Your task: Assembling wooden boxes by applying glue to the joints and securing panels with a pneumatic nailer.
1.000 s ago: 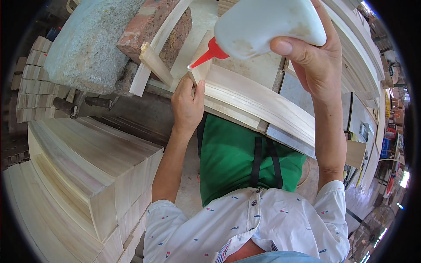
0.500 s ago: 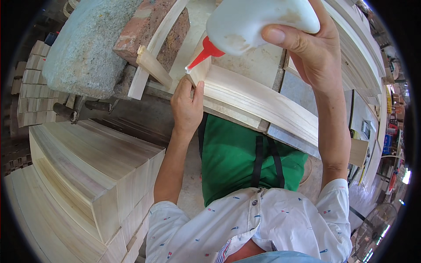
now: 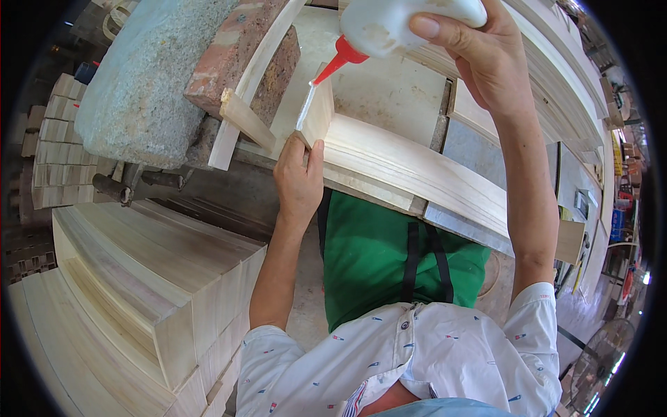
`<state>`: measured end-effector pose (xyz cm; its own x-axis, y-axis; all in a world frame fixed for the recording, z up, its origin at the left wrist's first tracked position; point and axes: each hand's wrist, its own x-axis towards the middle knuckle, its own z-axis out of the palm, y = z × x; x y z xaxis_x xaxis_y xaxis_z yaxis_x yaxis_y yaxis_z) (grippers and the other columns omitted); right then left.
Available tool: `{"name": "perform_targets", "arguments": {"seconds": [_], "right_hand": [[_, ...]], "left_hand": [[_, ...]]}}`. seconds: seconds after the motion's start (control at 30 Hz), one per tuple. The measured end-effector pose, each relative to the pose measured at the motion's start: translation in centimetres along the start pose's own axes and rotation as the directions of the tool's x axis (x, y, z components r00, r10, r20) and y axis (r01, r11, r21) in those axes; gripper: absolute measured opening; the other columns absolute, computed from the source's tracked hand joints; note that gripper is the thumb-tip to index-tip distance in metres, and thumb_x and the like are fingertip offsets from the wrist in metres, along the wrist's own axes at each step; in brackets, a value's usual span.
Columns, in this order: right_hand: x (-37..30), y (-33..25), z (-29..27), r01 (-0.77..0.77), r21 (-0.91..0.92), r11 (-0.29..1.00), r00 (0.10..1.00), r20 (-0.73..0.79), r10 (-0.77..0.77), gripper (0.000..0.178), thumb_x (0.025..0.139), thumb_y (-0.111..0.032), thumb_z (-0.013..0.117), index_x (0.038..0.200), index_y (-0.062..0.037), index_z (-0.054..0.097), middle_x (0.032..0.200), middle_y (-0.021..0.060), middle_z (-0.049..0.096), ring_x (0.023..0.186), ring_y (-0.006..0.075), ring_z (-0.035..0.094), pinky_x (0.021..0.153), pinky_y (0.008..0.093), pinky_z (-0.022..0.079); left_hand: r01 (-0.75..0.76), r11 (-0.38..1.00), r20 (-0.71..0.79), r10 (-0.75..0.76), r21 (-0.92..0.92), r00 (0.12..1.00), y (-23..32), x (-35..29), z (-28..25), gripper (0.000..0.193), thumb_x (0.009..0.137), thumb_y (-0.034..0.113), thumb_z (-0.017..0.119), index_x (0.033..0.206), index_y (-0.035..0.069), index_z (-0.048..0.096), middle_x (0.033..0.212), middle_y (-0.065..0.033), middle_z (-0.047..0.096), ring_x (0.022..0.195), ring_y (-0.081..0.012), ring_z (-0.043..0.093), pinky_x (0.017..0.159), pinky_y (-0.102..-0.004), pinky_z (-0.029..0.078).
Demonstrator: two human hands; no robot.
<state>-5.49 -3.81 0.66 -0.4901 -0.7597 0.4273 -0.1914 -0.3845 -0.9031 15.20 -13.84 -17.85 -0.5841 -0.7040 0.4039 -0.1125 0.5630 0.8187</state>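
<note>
My right hand [image 3: 479, 52] is wrapped round a white glue bottle [image 3: 389, 26], tilted with its red nozzle [image 3: 340, 59] pointing down to the left. The nozzle tip meets the edge of a short upright wooden board [image 3: 321, 111]. A line of white glue [image 3: 303, 113] runs along that edge below the tip. With fingers and thumb, my left hand [image 3: 299, 174] pinches the near end of this short board. A long pale wooden board [image 3: 417, 160] extends rightward from the short one, meeting it at a corner.
At left lie a rough stone block [image 3: 149, 83], a red brick [image 3: 240, 55] and a thin wood strip [image 3: 246, 118]. Stacked wooden pieces [image 3: 160, 257] fill the lower left. More long boards [image 3: 556, 76] line the right, and a fan [image 3: 604, 361] stands lower right.
The nozzle has moved away from me along the short board's edge, leaving a line of white glue behind it. My left hand keeps its hold on the near end.
</note>
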Motion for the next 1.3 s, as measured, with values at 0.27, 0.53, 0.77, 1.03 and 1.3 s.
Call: {"name": "perform_targets", "arguments": {"seconds": [0.27,0.53,0.77,1.03,1.3], "right_hand": [[1.7,0.1,-0.8,0.017,-0.155,0.988,0.999,-0.025,-0.022,0.069,0.074,-0.008,0.081,0.135,-0.0064,0.048,0.114,0.0081,0.059,0.110,0.0203,0.057,0.097,0.0371,0.050],[-2.9,-2.2,-11.0,0.139,0.601,0.787,0.971,0.073,-0.228,0.060,0.082,-0.019,0.075,0.131,-0.0008,0.047,0.117,0.0131,0.060,0.108,0.0266,0.061,0.094,0.0426,0.053],[-24.6,-14.5,-23.9,0.177,0.035,0.984,0.631,-0.771,-0.086,0.043,0.093,-0.021,0.065,0.130,-0.0034,0.051,0.120,0.0119,0.064,0.115,0.0277,0.061,0.101,0.0447,0.049],[-37.3,-17.9,-26.4,-0.180,-0.478,0.860,0.373,-0.842,-0.390,0.035,0.092,-0.015,0.066,0.122,-0.0004,0.056,0.114,0.0120,0.066,0.105,0.0268,0.067,0.091,0.0467,0.057],[-36.6,-17.0,-26.8,-0.139,-0.495,0.858,0.385,-0.825,-0.413,0.033,0.091,-0.012,0.068,0.120,0.0007,0.057,0.111,0.0107,0.067,0.101,0.0225,0.068,0.088,0.0390,0.057]], "left_hand": [[0.018,1.000,0.007,-0.018,0.005,1.000,0.3,-0.2,-0.5,0.015,0.093,0.010,0.060,0.099,-0.004,0.059,0.087,-0.0174,0.061,0.077,-0.0325,0.060,0.070,-0.0399,0.048],[0.062,0.998,-0.132,-0.061,0.010,0.989,1.5,-0.9,1.0,0.038,0.087,0.005,0.069,0.121,-0.003,0.053,0.108,-0.0124,0.057,0.097,-0.0223,0.057,0.090,-0.0335,0.046],[0.020,0.953,0.157,0.029,-0.302,0.987,6.6,-6.5,5.3,0.061,0.080,-0.003,0.073,0.134,-0.002,0.044,0.131,-0.0131,0.046,0.117,-0.0246,0.049,0.101,-0.0357,0.041],[-0.190,0.851,0.691,0.512,-0.490,0.511,18.8,-9.4,22.4,0.099,0.069,0.016,0.086,0.149,0.002,0.029,0.146,-0.0195,0.038,0.134,-0.0338,0.039,0.109,-0.0411,0.036],[-0.234,0.778,0.648,0.619,-0.583,0.444,26.2,-12.1,32.1,0.118,0.067,0.022,0.088,0.153,0.000,0.009,0.147,-0.0241,0.034,0.138,-0.0363,0.035,0.115,-0.0433,0.030]]}}
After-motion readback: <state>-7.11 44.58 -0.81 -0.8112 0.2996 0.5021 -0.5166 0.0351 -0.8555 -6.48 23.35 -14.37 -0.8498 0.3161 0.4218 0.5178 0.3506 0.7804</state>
